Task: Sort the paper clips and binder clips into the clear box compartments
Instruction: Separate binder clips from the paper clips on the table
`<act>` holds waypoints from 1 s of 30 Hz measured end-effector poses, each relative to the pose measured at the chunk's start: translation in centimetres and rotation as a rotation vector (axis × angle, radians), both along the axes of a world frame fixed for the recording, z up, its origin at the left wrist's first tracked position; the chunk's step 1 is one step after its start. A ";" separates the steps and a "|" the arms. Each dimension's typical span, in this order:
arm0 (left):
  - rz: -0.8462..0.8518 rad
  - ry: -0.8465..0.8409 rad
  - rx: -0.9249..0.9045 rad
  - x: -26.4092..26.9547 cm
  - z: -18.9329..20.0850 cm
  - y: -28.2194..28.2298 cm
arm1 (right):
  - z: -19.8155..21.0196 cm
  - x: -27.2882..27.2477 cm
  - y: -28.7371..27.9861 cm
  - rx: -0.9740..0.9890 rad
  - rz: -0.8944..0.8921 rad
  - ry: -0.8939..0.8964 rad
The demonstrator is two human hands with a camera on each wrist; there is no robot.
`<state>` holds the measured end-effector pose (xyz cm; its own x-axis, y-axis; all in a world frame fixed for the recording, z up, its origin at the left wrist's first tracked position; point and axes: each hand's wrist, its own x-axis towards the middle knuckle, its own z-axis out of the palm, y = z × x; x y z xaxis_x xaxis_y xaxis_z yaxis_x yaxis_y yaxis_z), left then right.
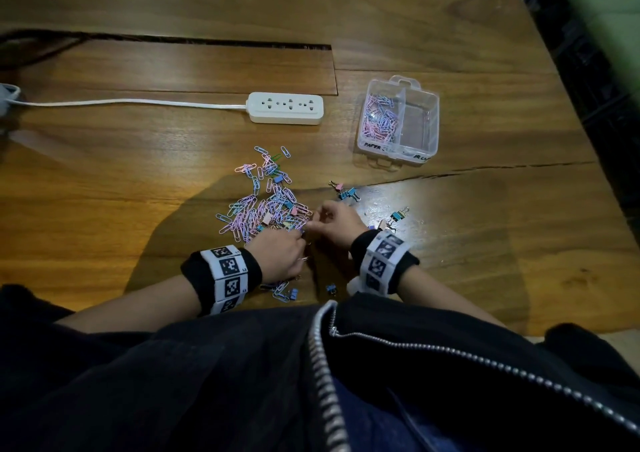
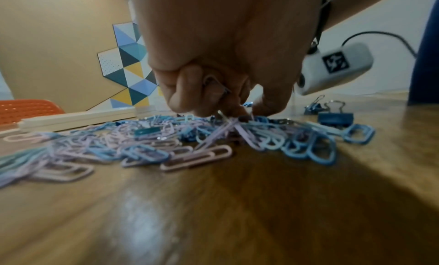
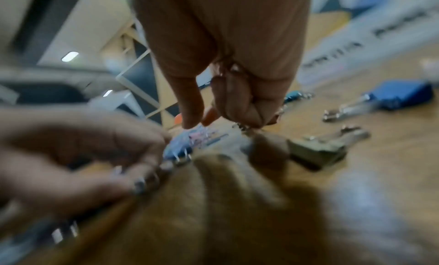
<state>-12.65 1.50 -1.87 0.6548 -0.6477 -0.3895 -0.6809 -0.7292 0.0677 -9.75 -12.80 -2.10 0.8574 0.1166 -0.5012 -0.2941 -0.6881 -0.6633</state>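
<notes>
So both hands, left hand (image 1: 277,252) and right hand (image 1: 337,221), pinch into the paper clips (image 1: 266,202) heaped on the tabletop (image 1: 485,243), picking out binder clips (image 1: 348,193) since the clear box (image 1: 398,122) sits well apart.

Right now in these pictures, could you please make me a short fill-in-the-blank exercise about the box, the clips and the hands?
1. The clear box has ____ compartments.
2. The paper clips already sorted lie in its ____ compartment.
3. The loose pile of paper clips lies on the ____ table.
4. The power strip beside the box is ____ in colour.

Missing words: two; left; wooden; white
</notes>
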 end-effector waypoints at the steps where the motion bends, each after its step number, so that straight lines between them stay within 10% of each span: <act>1: 0.007 0.021 -0.013 0.0 -0.1 0.1 | -0.2 -0.1 0.3 -0.077 0.048 -0.046; 9: 0.968 0.873 -1.004 2.2 0.1 2.3 | -0.2 -0.5 0.0 -0.295 0.287 -0.016; 14: 1.070 1.211 -1.318 2.6 0.6 2.6 | 1.3 -1.9 -1.5 0.102 0.067 0.030; 19: 1.201 1.135 -1.116 3.3 0.2 1.7 | 1.3 -2.6 -3.7 0.746 -0.306 0.233; 25: 0.639 0.446 -0.520 3.6 0.8 1.3 | 1.3 -2.5 -5.1 0.868 -0.447 0.326; 30: 0.381 0.243 -0.251 4.2 0.5 1.1 | 1.6 -3.0 -4.3 0.648 -0.363 0.412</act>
<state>-8.47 2.64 -1.39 0.7726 -0.4736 -0.4228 -0.3131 -0.8636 0.3952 -12.70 -17.07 -0.46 0.6605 0.2416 -0.7109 -0.7280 -0.0259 -0.6851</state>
